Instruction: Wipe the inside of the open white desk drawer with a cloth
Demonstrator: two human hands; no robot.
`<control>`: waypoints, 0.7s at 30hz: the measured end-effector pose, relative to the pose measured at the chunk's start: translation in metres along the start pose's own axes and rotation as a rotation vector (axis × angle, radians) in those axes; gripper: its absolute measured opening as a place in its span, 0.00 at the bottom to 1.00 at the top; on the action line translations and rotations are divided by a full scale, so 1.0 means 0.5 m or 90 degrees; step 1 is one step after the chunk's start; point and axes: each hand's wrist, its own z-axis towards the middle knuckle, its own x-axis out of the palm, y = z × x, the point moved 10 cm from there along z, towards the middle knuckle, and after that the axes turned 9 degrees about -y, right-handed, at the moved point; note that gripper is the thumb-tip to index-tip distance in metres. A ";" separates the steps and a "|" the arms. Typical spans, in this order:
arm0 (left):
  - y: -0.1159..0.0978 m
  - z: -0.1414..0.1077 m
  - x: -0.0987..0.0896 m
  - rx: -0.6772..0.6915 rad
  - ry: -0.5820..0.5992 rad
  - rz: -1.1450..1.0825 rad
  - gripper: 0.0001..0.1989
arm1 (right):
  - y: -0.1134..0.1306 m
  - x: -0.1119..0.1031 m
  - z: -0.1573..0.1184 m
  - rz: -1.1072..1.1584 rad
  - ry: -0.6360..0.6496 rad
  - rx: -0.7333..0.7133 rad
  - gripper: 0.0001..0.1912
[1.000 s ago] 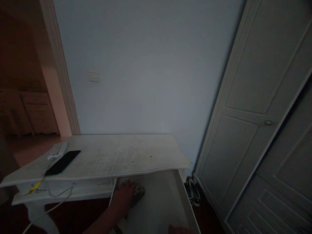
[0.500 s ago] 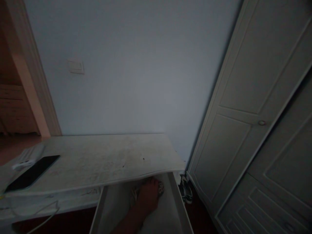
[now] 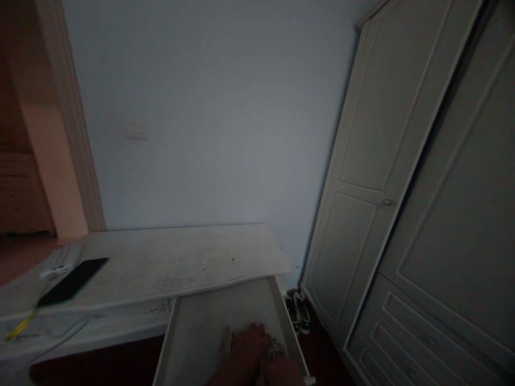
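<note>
Both my hands are inside the pulled-out white drawer [image 3: 201,327], near its front. My left hand [image 3: 246,348] is closed on a small bundle [image 3: 276,348] with a light and dark pattern; its exact kind is too dark to make out. Pale strands [image 3: 227,339] stick out on the left side of this hand. Against the bundle from the right, my right hand [image 3: 284,371] has its fingers curled on it, partly cut off by the lower frame edge. The drawer floor shows bare around the hands.
On the white desk [image 3: 169,262] lie a black phone or tablet [image 3: 74,281], white papers [image 3: 62,260] and a yellow strip [image 3: 20,326]. A cable [image 3: 60,340] hangs in front. Shoes [image 3: 298,313] stand on the floor beside a tall wardrobe [image 3: 362,214].
My left hand has drawn the bundle from the back of the drawer toward the front. My right hand has come into view beside it. The view has turned slightly right.
</note>
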 end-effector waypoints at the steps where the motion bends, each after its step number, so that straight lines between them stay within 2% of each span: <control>1: 0.009 -0.023 -0.005 0.011 0.003 0.002 0.18 | 0.004 -0.005 -0.001 0.002 0.000 -0.001 0.12; 2: 0.022 -0.045 -0.013 0.019 0.003 0.006 0.18 | 0.006 -0.008 -0.003 0.001 0.004 -0.001 0.11; 4: 0.064 -0.088 -0.033 0.009 0.004 0.034 0.26 | 0.007 -0.010 -0.007 -0.004 0.018 0.002 0.11; 6: 0.122 -0.124 -0.058 -0.040 0.005 0.084 0.36 | 0.007 -0.013 -0.010 -0.004 0.016 0.002 0.12; 8: 0.182 -0.152 -0.089 -0.106 -0.001 0.136 0.41 | 0.008 -0.018 -0.011 0.003 -0.008 -0.008 0.13; 12: 0.266 -0.181 -0.161 -0.221 -0.057 0.217 0.33 | 0.009 -0.025 -0.014 0.009 -0.055 -0.019 0.11; 15: 0.295 -0.177 -0.195 -0.275 -0.100 0.255 0.28 | 0.010 -0.031 -0.019 0.026 -0.087 -0.033 0.08; 18: 0.305 -0.153 -0.203 -0.285 -0.121 0.260 0.26 | 0.009 -0.032 -0.020 0.035 -0.090 -0.035 0.08; 21: 0.306 -0.122 -0.204 -0.271 -0.131 0.256 0.26 | 0.005 -0.017 -0.016 0.021 -0.050 -0.025 0.07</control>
